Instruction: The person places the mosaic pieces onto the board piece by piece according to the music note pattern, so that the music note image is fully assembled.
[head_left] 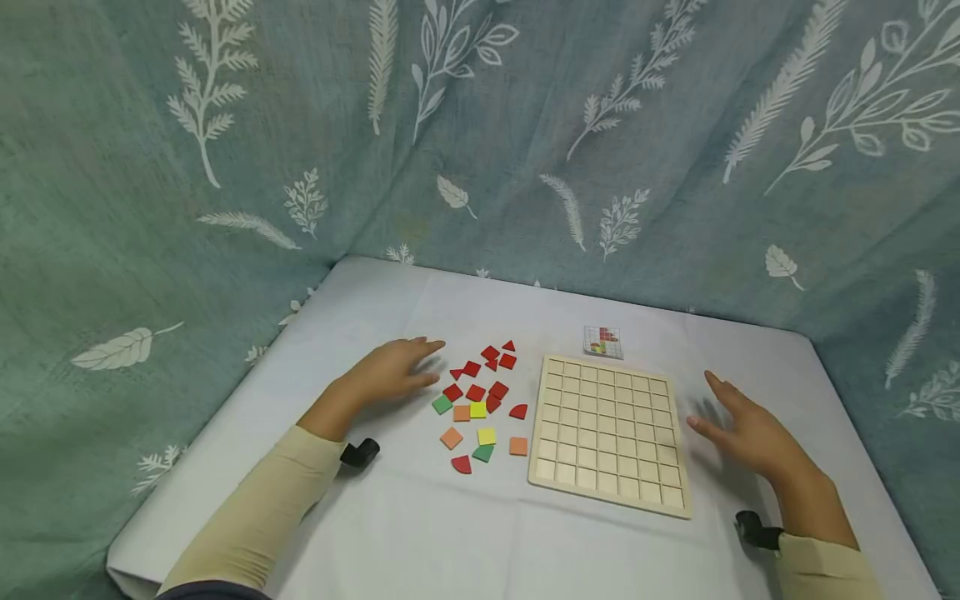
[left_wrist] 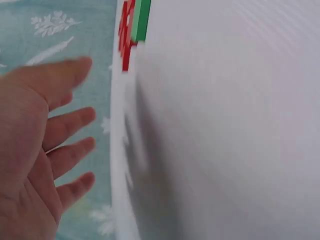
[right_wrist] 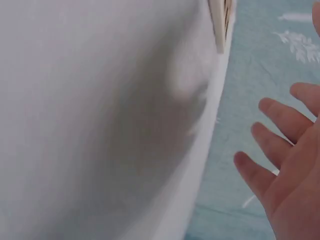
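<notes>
Beige sleeves (head_left: 255,508): on both forearms, reaching in from the near side.
Black wrist devices (head_left: 362,454): one at each wrist, just beyond the cuffs.
White-covered table (head_left: 420,533): the cloth is lightly creased and carries the board, the tiles and the card.
Wooden grid board (head_left: 611,433): lies flat between the hands, nearer the right one, slightly turned, with rows of square recesses inside a raised rim.
Right hand (head_left: 765,437): raised above the table, just beside the board's right edge and apart from it; grip spread, thumb away from the extended fingers, a shadow below.
Nearer tiles: a red quarter-circle (head_left: 462,464) and a green quarter-circle (head_left: 483,452) near each other; orange squares (head_left: 451,437) and yellow squares (head_left: 487,436) behind and around them, one orange close to the board's left edge.
Green square (head_left: 442,404): at the left side of the scatter, just below a red square.
Left hand (head_left: 386,371): raised left of the tiles, apart from them; grip spread, fingers reaching toward the pile.
Farther tiles: red squares (head_left: 472,368) and red triangles (head_left: 509,346), loosely clustered left of the board.
Printed card (head_left: 603,342): behind the board, showing a coloured pattern on a grid.
Blue-green curtain (head_left: 480,167): white leaf prints, hanging beyond the table.
</notes>
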